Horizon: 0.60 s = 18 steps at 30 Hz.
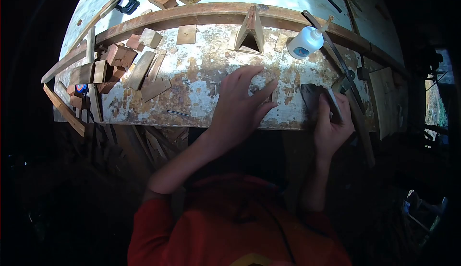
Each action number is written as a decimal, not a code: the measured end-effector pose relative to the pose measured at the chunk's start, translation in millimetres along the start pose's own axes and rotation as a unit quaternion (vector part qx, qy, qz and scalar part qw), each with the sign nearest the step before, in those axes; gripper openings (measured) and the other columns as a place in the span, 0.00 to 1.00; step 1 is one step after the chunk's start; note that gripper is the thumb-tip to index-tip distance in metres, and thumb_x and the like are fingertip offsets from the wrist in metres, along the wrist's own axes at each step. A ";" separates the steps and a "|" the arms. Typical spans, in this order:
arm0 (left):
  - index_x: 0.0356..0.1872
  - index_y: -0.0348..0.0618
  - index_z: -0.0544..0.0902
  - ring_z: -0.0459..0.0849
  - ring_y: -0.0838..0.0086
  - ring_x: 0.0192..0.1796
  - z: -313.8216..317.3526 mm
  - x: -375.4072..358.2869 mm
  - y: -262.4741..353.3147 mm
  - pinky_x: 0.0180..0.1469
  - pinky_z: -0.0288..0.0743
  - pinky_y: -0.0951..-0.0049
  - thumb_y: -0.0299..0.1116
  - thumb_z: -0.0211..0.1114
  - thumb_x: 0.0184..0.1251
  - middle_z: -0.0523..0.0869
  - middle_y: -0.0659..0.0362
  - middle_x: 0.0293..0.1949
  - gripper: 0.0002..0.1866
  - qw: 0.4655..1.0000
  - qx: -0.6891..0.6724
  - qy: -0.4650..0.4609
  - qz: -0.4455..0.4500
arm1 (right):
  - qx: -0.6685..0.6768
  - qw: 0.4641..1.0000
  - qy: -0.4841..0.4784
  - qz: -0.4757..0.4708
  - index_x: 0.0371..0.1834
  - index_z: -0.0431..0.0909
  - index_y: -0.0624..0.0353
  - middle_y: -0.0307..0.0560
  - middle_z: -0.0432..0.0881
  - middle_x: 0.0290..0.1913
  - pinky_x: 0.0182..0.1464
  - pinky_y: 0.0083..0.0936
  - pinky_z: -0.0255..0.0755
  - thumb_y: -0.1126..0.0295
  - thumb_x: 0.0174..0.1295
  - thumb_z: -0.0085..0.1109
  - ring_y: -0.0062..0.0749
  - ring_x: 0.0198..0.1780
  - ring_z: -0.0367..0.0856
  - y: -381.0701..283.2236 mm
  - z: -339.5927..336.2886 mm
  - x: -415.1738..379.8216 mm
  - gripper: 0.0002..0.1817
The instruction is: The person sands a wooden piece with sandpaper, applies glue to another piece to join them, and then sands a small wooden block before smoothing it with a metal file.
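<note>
My left hand [242,98] hovers over or rests on the bench near its front edge. Its fingers are apart and slightly bent, with nothing visible in them. My right hand [334,124] is closed on a thin flat piece [334,106], held on edge; shadow hides what it is made of. A dark flat patch [311,98], perhaps a sheet, lies just left of it. Beyond my left hand stands a small triangular wooden assembly [251,30] on a flat base. A white glue bottle [306,42] with a brown-stained nozzle is to its right.
Wooden blocks [120,55] and offcuts crowd the left of the worn workbench [192,83]. A long wooden rail [206,10] crosses behind. A long dark metal bar [338,57] slants at right. A thin metal rod [178,113] lies near the front edge.
</note>
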State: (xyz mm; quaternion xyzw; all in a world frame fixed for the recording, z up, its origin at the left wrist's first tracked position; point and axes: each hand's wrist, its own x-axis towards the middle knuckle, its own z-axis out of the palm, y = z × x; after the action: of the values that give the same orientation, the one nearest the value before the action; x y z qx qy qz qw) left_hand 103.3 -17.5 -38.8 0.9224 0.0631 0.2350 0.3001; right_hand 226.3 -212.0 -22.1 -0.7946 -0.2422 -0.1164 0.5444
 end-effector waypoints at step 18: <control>0.75 0.47 0.78 0.86 0.61 0.58 -6.6 -0.1 -8.5 0.66 0.74 0.57 0.30 0.83 0.57 0.92 0.62 0.48 0.41 0.997 -0.082 0.007 0.008 | -0.084 0.983 -0.071 -0.145 0.56 0.92 0.61 0.53 0.88 0.52 0.63 0.42 0.83 0.87 0.53 0.71 0.48 0.57 0.90 -15.5 15.8 -24.1 0.25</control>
State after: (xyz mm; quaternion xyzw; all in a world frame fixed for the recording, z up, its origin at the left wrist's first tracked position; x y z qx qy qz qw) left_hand 100.3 -7.1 -39.1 0.8933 0.0389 0.2486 0.3725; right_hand 196.5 -199.1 -26.3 -0.8003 -0.3819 -0.1573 0.4347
